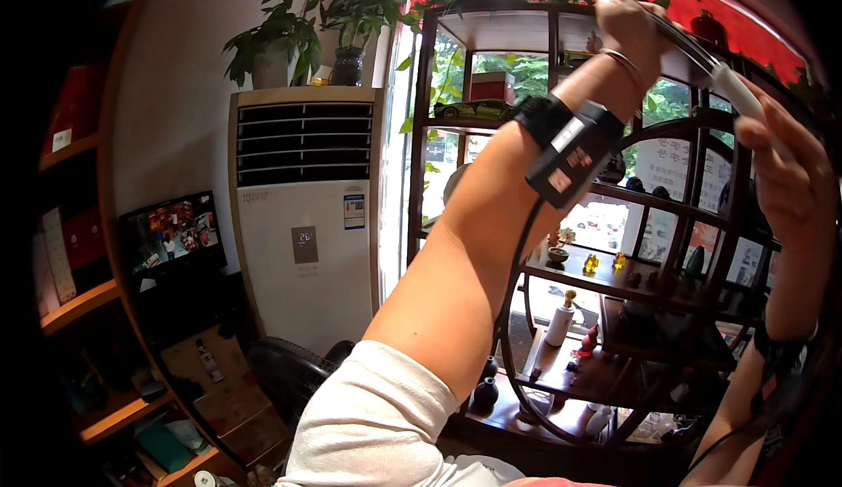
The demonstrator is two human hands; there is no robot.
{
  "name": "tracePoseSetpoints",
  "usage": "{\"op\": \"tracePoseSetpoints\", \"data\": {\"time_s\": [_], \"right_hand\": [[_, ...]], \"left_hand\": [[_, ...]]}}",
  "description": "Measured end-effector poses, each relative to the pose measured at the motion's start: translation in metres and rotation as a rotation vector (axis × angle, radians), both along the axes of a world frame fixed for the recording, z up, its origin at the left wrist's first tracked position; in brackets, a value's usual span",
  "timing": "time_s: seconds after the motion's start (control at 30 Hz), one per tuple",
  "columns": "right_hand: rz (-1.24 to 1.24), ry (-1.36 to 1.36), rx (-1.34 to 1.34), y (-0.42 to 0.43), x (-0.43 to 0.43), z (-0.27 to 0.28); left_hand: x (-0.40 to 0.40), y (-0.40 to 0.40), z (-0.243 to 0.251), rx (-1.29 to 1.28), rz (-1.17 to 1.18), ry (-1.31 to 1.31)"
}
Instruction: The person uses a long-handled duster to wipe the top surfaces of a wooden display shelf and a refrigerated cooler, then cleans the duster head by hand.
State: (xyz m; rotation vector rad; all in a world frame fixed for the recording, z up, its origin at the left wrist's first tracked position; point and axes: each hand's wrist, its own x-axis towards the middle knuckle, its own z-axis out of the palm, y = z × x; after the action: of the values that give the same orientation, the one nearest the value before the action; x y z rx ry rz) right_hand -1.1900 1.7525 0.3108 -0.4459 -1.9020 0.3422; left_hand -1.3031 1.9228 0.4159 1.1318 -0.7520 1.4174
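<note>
Both arms are raised toward the upper right. My left hand [628,33] is closed around a slim metal pole [687,43] that slants across the top of the view. At the pole's lower end is a white handle [738,92], held between the thumb and fingers of my right hand [786,164]. The pole's far end leaves the picture at the top, so what it bears is hidden. Behind my hands stands a dark wooden display shelf [700,217] with a round frame, in front of a bright window.
Small ornaments fill the display shelf, among them a model car [475,109], a white bottle [559,322] and dark vases [486,393]. Left of it stand a floor air conditioner [306,289] with potted plants [273,49] on top, a monitor [172,233], a black chair [289,362] and a wooden bookcase [79,306].
</note>
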Motion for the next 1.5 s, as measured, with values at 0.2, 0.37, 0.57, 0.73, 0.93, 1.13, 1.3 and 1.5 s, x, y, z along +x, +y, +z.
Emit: {"op": "tracePoseSetpoints", "data": {"time_s": [0.2, 0.37, 0.57, 0.73, 0.93, 1.13, 1.3, 1.5], "right_hand": [[0.445, 0.072, -0.399, 0.004, -0.012, 0.016], [0.446, 0.050, -0.384, -0.047, -0.001, -0.012], [0.325, -0.083, -0.394, -0.029, -0.005, 0.021], [0.035, 0.011, -0.159, 0.009, -0.042, 0.050], [-0.375, -0.017, 0.239, 0.000, -0.046, 0.041], [-0.318, 0.185, 0.140, -0.036, -0.025, -0.021], [-0.506, 0.327, 0.122, -0.065, -0.021, -0.073], [-0.555, 0.467, 0.157, -0.106, 0.012, -0.156]], "left_hand": [[-0.015, 0.008, 0.025, 0.140, -0.118, 0.190], [0.022, -0.033, 0.005, 0.236, -0.156, 0.172], [0.016, -0.019, 0.012, 0.160, -0.276, -0.057], [-0.041, 0.021, 0.023, 0.209, -0.097, 0.048], [-0.052, 0.011, 0.028, 0.307, -0.073, 0.066], [-0.024, -0.040, -0.013, 0.280, -0.171, 0.130], [0.000, -0.065, -0.044, 0.366, -0.036, 0.239], [0.061, -0.103, -0.110, 0.414, -0.051, 0.366]]}}
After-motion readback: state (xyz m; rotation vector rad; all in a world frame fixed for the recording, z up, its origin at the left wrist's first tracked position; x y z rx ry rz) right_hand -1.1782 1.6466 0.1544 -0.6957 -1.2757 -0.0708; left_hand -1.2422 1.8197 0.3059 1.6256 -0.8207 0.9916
